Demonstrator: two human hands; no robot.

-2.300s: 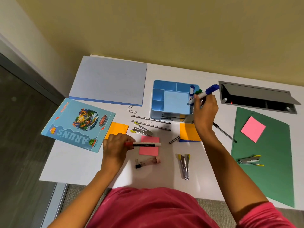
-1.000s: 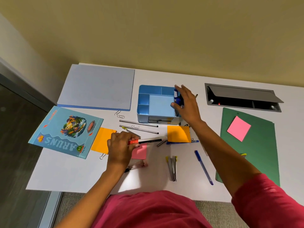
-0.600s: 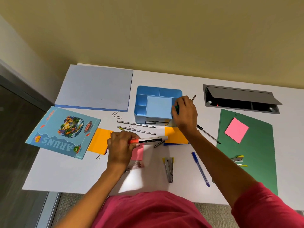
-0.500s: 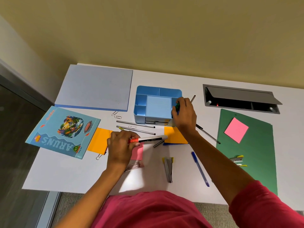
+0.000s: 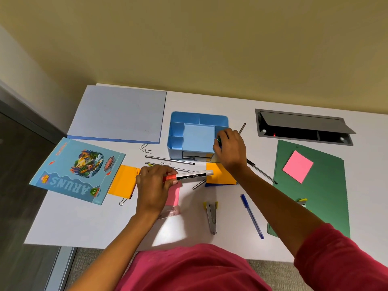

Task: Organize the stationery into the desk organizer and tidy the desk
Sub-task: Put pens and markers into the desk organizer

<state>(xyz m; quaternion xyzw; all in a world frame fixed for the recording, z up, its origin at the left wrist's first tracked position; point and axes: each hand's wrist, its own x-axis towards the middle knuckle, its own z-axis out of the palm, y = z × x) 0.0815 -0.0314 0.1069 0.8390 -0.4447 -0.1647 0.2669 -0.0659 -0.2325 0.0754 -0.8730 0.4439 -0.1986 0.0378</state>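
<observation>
Yellow wall (image 5: 189,43), open grey cable hatch (image 5: 302,123), carpet (image 5: 277,269)

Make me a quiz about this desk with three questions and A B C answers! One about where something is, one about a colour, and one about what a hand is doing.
1. Where does the blue pen lie?
A) in the blue organizer
B) on the desk, between the stapler and the green folder
C) on the picture book

2. What colour is the cap of the marker?
A) green
B) red
C) purple

3. What is the left hand doing?
A) lying flat on the desk
B) holding the stapler
C) gripping the marker

Answers:
1 B, the pen rests on bare white desk beside the folder's edge.
2 B, the end next to the fingers is red.
3 C, its fingers curl round the marker.
</observation>
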